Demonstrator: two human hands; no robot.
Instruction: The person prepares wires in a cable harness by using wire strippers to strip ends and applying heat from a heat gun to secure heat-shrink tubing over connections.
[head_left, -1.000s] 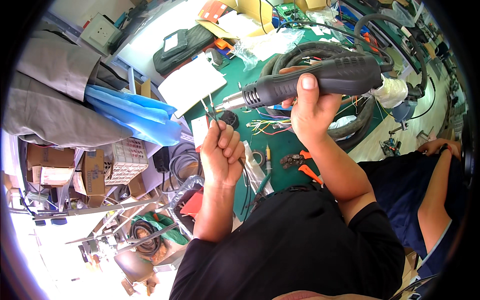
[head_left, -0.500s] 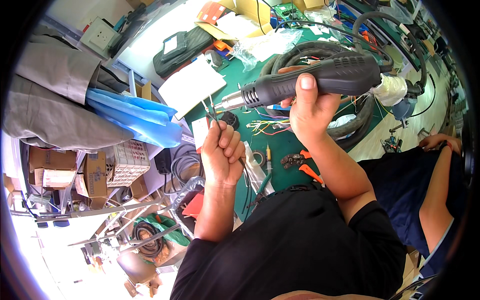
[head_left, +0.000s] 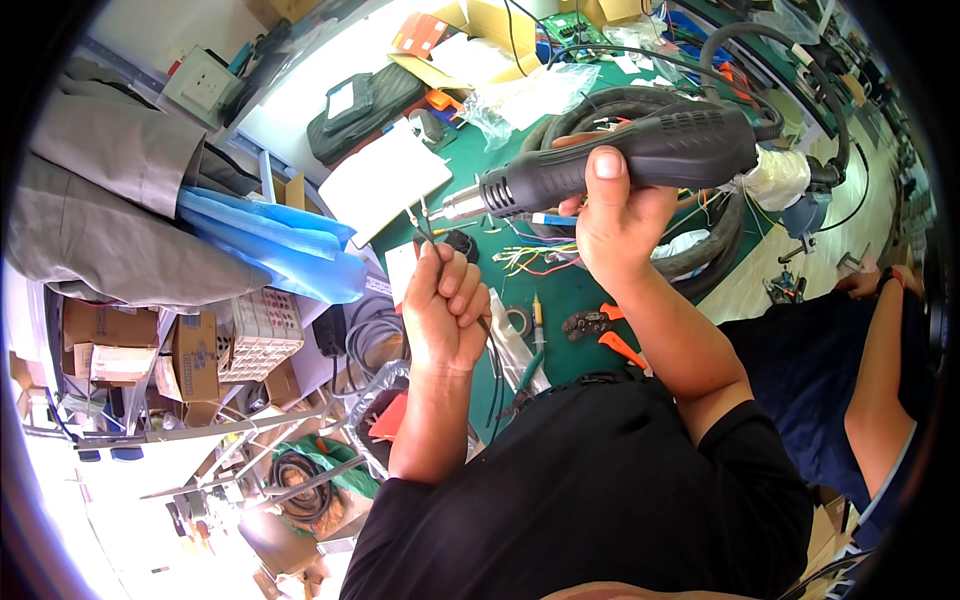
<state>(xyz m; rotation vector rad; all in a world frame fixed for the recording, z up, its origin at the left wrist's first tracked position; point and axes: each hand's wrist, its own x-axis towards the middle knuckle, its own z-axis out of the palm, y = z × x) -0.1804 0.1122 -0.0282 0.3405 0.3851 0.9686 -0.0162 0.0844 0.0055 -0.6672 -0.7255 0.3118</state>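
Observation:
My right hand [head_left: 622,215] is wrapped round the grip of a black hot air gun [head_left: 690,145], its thumb on the near side. The gun's metal nozzle [head_left: 462,205] points left, right beside the tips of two thin cable ends. My left hand [head_left: 445,310] pinches the black cable [head_left: 431,240] just below those tips, fingers curled. The cable's rest hangs down past my wrist toward the bench edge. Behind the nozzle lies a white sheet [head_left: 385,185]. What the fingertips cover of the cable is hidden.
Thick black cable coils [head_left: 715,245] with loose coloured wires lie on the green mat [head_left: 575,345]. Orange-handled crimping pliers [head_left: 600,325], a syringe [head_left: 538,320] and a tape roll [head_left: 519,318] sit nearer me. Another person's arm [head_left: 880,385] is at the right. Blue cloth [head_left: 270,245] hangs left.
Both hands keep their holds and barely move. The hot air gun has shifted very slightly left, its nozzle staying by the cable tips. The view has tilted a little.

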